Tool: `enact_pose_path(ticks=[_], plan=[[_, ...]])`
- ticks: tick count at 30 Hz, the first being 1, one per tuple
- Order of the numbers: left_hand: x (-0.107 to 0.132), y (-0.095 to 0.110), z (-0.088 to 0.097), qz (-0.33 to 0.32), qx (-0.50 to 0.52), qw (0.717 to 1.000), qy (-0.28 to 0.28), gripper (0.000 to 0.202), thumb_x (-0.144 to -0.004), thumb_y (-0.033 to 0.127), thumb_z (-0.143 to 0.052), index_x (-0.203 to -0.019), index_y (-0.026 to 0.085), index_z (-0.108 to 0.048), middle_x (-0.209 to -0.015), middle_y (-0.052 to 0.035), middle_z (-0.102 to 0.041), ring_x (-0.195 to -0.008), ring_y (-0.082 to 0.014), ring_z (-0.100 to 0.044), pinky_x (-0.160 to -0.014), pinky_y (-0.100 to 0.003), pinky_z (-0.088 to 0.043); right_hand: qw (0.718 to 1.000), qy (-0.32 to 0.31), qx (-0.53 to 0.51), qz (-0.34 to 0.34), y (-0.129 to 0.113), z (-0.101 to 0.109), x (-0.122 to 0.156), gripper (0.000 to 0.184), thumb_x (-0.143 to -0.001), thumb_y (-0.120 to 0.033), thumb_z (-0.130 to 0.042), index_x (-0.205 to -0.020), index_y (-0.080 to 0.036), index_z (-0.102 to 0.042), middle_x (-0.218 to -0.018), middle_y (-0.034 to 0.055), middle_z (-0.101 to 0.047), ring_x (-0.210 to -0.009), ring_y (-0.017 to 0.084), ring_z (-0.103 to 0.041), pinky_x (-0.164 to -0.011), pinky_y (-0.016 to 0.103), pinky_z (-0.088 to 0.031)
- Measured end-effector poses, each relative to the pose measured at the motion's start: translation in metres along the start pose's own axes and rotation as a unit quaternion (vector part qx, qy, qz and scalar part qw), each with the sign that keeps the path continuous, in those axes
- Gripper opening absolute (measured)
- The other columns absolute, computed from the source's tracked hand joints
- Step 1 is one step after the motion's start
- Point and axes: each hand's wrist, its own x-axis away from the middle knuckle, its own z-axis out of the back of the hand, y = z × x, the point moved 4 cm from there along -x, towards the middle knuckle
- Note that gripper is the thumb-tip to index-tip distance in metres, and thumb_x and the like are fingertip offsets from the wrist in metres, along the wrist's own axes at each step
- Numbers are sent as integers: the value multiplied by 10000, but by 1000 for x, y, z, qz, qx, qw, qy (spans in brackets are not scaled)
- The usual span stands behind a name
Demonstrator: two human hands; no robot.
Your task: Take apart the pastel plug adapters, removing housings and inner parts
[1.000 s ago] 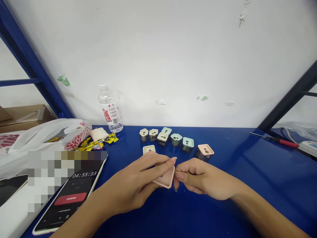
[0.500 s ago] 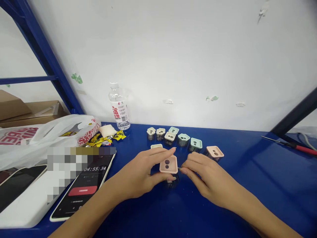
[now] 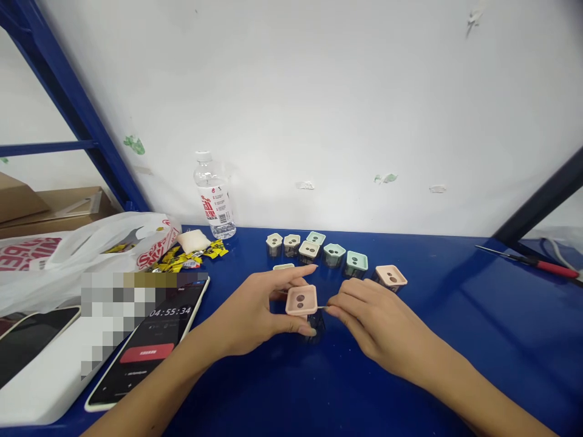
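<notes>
My left hand (image 3: 255, 312) grips a small pink square pot (image 3: 301, 301) with two dark holes in its top, thumb below and fingers curled behind it, just above the blue tabletop (image 3: 455, 340). My right hand (image 3: 368, 318) is closed in a pinch at the pot's right edge, holding something thin I cannot make out. Behind them stands a row of several similar small pots (image 3: 319, 247) in beige and mint, plus another pink pot (image 3: 390, 277) to the right. A beige pot (image 3: 283, 267) peeks out behind my left fingers.
A phone showing a timer (image 3: 150, 340) lies at the left beside a second phone (image 3: 31, 340). A water bottle (image 3: 214, 197), yellow sweet wrappers (image 3: 186, 258) and a white plastic bag (image 3: 68, 255) sit at back left. A red-handled screwdriver (image 3: 532, 261) lies far right.
The pink pot was turned from tilted to top-up and held a little higher. My right hand went from a loose fist to a pinch at its right edge. The camera view shifted slightly.
</notes>
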Motion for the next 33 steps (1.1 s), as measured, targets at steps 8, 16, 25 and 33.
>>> enact_pose_path(ticks=[8,16,25,33], plan=[[-1,0,0,9,8,1000,-3,728,-635,245,-810,-1304,241,-523,-1036,-4,-636,-952,-175,-617,-952,-366,-468,998,-43,24,-34,5,0,0,147,-938,-235,-496,-884,-214,-631,-756,6,-540,-597,143,-513,-519,269,-283],[-1,1,3,1,13,1000,1,719,-637,236,-808,-1297,248,-524,-1055,-10,-640,-971,-185,-619,-941,-375,-485,998,-42,8,-42,4,3,0,192,-952,-273,-472,-913,-222,-653,-765,9,-532,-543,119,-487,-476,248,-272],[-1,0,1,4,12,1000,-14,719,-640,237,-812,-1297,250,-519,-1074,-5,-638,-988,-172,-613,-954,-349,-475,995,-41,-71,-53,-1,4,-1,282,-987,-248,-379,-927,-195,-649,-791,24,-528,-669,145,-525,-575,268,-385],[-2,-1,4,2,42,999,-3,701,-654,220,-805,-1291,239,-512,-1050,-7,-633,-965,-167,-616,-921,-330,-487,993,-63,-79,-56,-1,2,0,296,-985,-226,-357,-939,-195,-648,-811,26,-535,-713,156,-531,-626,289,-413]])
